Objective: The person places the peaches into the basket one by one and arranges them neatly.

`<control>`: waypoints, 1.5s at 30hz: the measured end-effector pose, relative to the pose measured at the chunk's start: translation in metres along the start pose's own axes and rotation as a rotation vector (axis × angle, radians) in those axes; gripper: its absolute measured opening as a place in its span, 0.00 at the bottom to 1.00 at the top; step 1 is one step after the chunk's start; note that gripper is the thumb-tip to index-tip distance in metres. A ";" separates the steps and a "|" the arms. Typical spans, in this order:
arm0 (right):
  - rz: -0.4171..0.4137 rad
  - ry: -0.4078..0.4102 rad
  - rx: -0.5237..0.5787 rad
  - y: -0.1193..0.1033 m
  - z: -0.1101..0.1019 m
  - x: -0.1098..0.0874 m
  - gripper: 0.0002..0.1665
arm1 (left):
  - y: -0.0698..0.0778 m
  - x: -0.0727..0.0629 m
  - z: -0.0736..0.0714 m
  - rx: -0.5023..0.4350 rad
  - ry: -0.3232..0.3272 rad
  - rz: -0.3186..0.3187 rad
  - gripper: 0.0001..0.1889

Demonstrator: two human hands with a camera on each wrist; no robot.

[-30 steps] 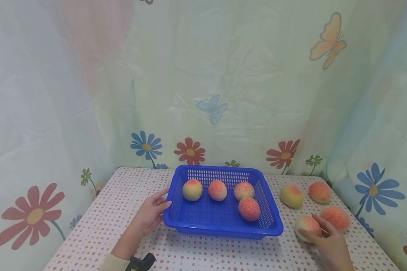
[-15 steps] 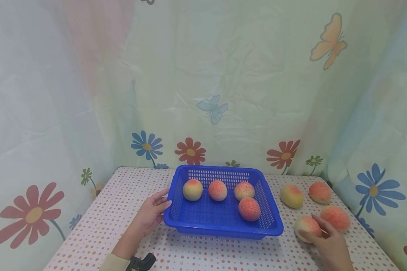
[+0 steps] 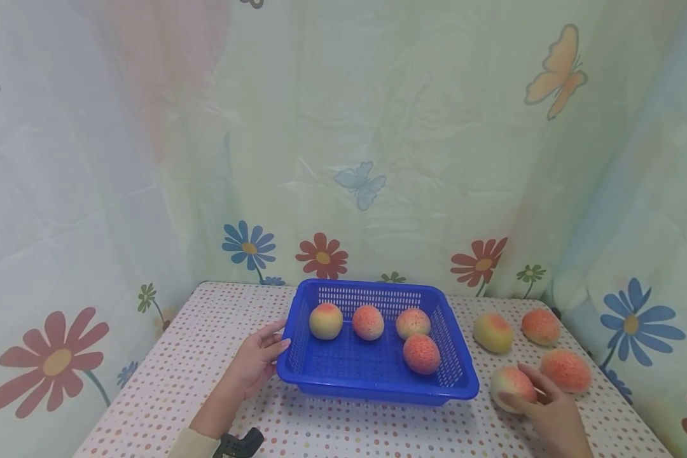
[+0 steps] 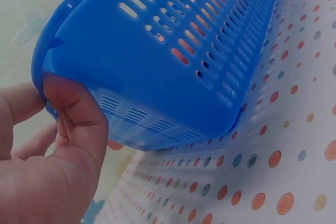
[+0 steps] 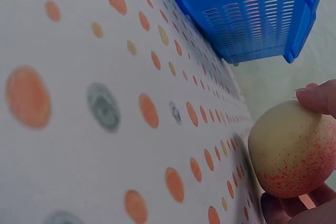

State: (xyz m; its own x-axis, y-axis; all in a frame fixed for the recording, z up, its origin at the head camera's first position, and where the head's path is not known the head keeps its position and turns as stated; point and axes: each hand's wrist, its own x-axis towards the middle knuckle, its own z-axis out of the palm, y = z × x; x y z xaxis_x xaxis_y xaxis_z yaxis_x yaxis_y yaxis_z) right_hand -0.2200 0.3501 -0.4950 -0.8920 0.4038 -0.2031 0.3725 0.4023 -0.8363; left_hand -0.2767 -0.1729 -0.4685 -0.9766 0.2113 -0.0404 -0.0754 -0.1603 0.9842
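My left hand (image 3: 256,361) grips the left rim of a blue plastic basket (image 3: 372,389); in the left wrist view its thumb (image 4: 65,90) lies against the rim. Inside the basket sit several peaches, among them a yellowish one (image 3: 326,321) and a redder one (image 3: 421,354). To the right of the basket, my right hand (image 3: 555,410) holds a pale peach with a red blush (image 3: 512,387). In the right wrist view that peach (image 5: 291,148) is between thumb and fingers, close to the tabletop. Whether it touches the table I cannot tell.
Three more peaches lie on the right of the table: a yellow one (image 3: 493,333), a red one behind (image 3: 541,326) and a larger red one (image 3: 567,371) beside my right hand. A dotted cloth (image 3: 206,318) covers the table. A flower-printed curtain (image 3: 372,235) stands behind it.
My right hand has shifted slightly left with the pale peach, toward the basket. The left hand, the basket and the other peaches have stayed in place.
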 end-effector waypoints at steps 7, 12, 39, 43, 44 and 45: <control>-0.033 -0.061 -0.047 -0.006 -0.003 -0.005 0.69 | -0.004 0.002 0.000 -0.011 0.013 -0.003 0.33; -0.025 -0.094 -0.048 -0.010 -0.005 -0.008 0.70 | -0.003 0.001 -0.001 -0.004 0.007 0.002 0.34; -0.099 -0.108 -0.022 -0.028 -0.007 -0.030 0.66 | -0.008 0.004 0.000 -0.030 0.056 0.005 0.32; -0.105 -0.113 -0.010 -0.032 -0.008 -0.034 0.66 | -0.007 0.004 0.001 -0.031 0.059 -0.001 0.32; -0.108 -0.111 -0.011 -0.033 -0.009 -0.034 0.66 | -0.007 0.003 0.001 -0.032 0.059 -0.001 0.32; -0.114 -0.108 -0.014 -0.033 -0.009 -0.035 0.66 | -0.007 0.003 0.001 -0.033 0.059 -0.002 0.32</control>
State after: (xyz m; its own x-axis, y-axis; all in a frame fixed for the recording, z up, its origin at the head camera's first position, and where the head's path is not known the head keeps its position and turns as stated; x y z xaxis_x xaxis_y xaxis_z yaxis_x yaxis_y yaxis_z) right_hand -0.1985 0.3301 -0.4553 -0.9507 0.2645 -0.1618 0.2704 0.4521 -0.8500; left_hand -0.2791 -0.1702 -0.4755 -0.9866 0.1542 -0.0533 -0.0828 -0.1917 0.9780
